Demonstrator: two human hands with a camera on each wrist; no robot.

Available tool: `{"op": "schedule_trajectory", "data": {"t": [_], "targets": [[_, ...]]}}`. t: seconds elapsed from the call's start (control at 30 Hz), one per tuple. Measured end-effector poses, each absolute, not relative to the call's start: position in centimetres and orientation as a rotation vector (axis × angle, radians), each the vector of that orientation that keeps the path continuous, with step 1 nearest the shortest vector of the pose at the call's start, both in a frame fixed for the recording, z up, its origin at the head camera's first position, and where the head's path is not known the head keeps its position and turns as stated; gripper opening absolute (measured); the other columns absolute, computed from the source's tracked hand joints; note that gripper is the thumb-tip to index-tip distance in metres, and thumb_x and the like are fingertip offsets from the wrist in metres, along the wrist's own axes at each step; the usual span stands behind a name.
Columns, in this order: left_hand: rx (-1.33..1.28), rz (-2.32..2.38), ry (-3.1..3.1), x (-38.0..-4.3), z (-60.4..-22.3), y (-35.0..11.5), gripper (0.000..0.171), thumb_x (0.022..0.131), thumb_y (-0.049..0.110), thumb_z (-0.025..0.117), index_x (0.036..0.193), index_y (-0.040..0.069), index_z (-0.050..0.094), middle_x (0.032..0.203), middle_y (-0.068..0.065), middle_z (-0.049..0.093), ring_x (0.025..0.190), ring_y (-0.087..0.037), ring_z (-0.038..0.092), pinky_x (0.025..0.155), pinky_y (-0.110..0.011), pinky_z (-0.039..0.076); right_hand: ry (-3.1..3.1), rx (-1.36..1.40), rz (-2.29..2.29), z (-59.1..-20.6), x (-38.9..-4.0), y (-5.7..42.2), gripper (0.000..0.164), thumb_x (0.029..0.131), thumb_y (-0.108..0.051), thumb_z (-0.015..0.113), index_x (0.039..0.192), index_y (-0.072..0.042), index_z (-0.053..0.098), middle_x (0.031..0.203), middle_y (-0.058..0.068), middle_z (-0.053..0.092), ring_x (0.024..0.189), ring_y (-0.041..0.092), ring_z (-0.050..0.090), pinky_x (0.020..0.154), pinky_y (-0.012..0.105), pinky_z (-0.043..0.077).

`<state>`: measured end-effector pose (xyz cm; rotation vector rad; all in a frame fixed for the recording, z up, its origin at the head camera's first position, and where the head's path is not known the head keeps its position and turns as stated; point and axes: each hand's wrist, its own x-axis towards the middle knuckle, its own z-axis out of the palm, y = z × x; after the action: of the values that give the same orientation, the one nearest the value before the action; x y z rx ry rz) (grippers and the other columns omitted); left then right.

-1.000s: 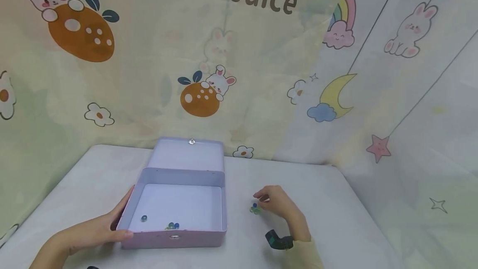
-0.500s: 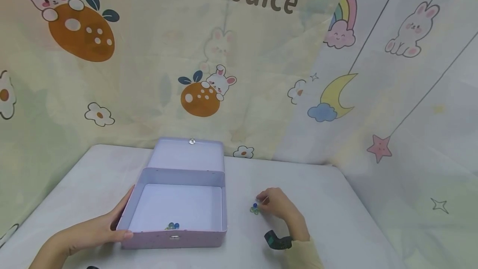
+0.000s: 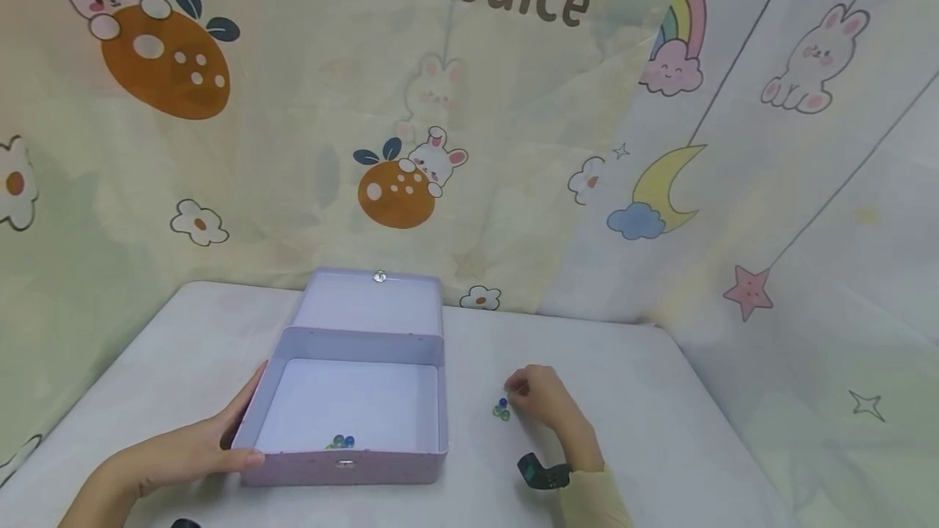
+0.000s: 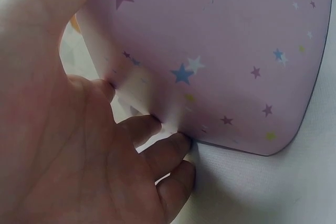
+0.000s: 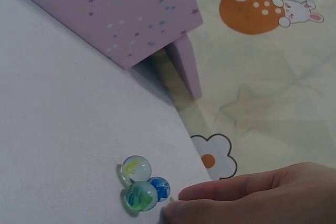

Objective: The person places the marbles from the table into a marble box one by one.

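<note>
My left hand (image 3: 187,451) grips the front left corner of a lilac tin box (image 3: 345,471), thumb on the front rim and fingers along the side. In the left wrist view its curled fingertips touch the star-printed wall. The box's lid (image 3: 370,304) stands back, and a few marbles (image 3: 341,442) lie inside against the front wall. On the table to the right, my right hand (image 3: 546,398) is beside a small cluster of glass marbles. In the right wrist view, its thumb and index finger are close together near a blue marble (image 5: 159,188), beside a green-swirled marble (image 5: 140,196) and a yellow-swirled marble (image 5: 136,169). Whether the fingertips hold anything is hidden.
A white cloth covers the table (image 3: 623,398). Behind it hangs a printed cloth backdrop (image 3: 293,104), which also runs along both sides. The right wrist carries a black strapped device (image 3: 543,473).
A marble at the left inside the box has left its place and no longer shows there. My right hand's fingers have drawn together beside the table marbles. The left hand keeps its grip.
</note>
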<state>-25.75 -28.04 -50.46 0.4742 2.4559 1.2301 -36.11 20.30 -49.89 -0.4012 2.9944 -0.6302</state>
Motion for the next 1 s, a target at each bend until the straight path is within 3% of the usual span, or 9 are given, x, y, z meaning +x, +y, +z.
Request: {"op": "schedule_trajectory", "data": {"t": [0.1, 0.2, 0.4, 0.6, 0.7, 0.83, 1.0], "targets": [[0.491, 1.255, 2.454, -25.6, -50.4, -28.0, 0.103, 0.090, 0.027, 0.062, 0.146, 0.039, -0.023, 0.158, -0.019, -0.013, 0.107, 0.038, 0.005, 0.099, -0.025, 0.034, 3.030, -0.405, -0.633, -50.2, -36.2, 20.3, 0.014, 0.082, -0.006, 0.070, 0.095, -0.010, 0.072, 0.087, 0.000, 0.067, 0.082, 0.013, 0.059, 0.076, 0.034, 0.052], [0.509, 1.312, 2.434, -25.5, -50.4, -28.0, 0.102, 0.089, 0.025, 0.063, 0.147, 0.040, -0.020, 0.158, -0.018, -0.013, 0.111, 0.037, 0.006, 0.090, -0.008, 0.028, 3.049, -0.400, -0.648, -50.4, -36.2, 20.4, 0.014, 0.082, -0.006, 0.070, 0.094, -0.010, 0.072, 0.087, 0.000, 0.067, 0.083, 0.014, 0.059, 0.077, 0.035, 0.052], [0.499, 1.293, 2.443, -25.4, -50.4, -27.9, 0.102, 0.089, 0.027, 0.063, 0.148, 0.036, -0.020, 0.158, -0.017, -0.012, 0.110, 0.037, 0.008, 0.090, -0.010, 0.030, 3.050, -0.378, -0.659, -50.5, -36.3, 20.4, 0.014, 0.081, -0.006, 0.071, 0.094, -0.011, 0.073, 0.089, 0.000, 0.067, 0.085, 0.015, 0.061, 0.079, 0.035, 0.052], [0.474, 1.216, 2.480, -25.6, -50.4, -27.9, 0.102, 0.089, 0.030, 0.062, 0.148, 0.034, -0.021, 0.159, -0.017, -0.011, 0.103, 0.038, 0.006, 0.099, -0.032, 0.036, 3.055, -0.357, -0.651, -50.4, -36.3, 20.2, 0.014, 0.081, -0.006, 0.071, 0.094, -0.011, 0.073, 0.089, 0.000, 0.068, 0.085, 0.015, 0.061, 0.079, 0.035, 0.052], [0.473, 1.220, 2.473, -25.7, -50.4, -28.0, 0.102, 0.089, 0.030, 0.062, 0.148, 0.034, -0.021, 0.159, -0.017, -0.011, 0.104, 0.038, 0.006, 0.099, -0.029, 0.035, 3.050, -0.336, -0.676, -50.2, -36.2, 20.1, 0.015, 0.082, -0.005, 0.071, 0.096, -0.012, 0.073, 0.091, 0.000, 0.068, 0.087, 0.015, 0.061, 0.080, 0.036, 0.052], [0.490, 1.229, 2.500, -25.5, -50.4, -28.1, 0.102, 0.089, 0.030, 0.063, 0.149, 0.033, -0.019, 0.159, -0.018, -0.008, 0.109, 0.035, 0.008, 0.091, -0.015, 0.034, 3.030, -0.357, -0.731, -49.7, -36.3, 19.8, 0.017, 0.083, -0.005, 0.070, 0.097, -0.013, 0.073, 0.093, -0.002, 0.067, 0.089, 0.015, 0.061, 0.080, 0.034, 0.053], [0.522, 1.243, 2.534, -25.3, -50.3, -27.9, 0.103, 0.088, 0.029, 0.064, 0.148, 0.037, -0.018, 0.159, -0.019, -0.007, 0.108, 0.036, 0.009, 0.090, -0.014, 0.034, 3.006, -0.502, -0.801, -48.5, -35.9, 18.8, 0.016, 0.084, -0.007, 0.068, 0.099, -0.011, 0.073, 0.094, -0.002, 0.068, 0.089, 0.013, 0.063, 0.078, 0.031, 0.054]]}}
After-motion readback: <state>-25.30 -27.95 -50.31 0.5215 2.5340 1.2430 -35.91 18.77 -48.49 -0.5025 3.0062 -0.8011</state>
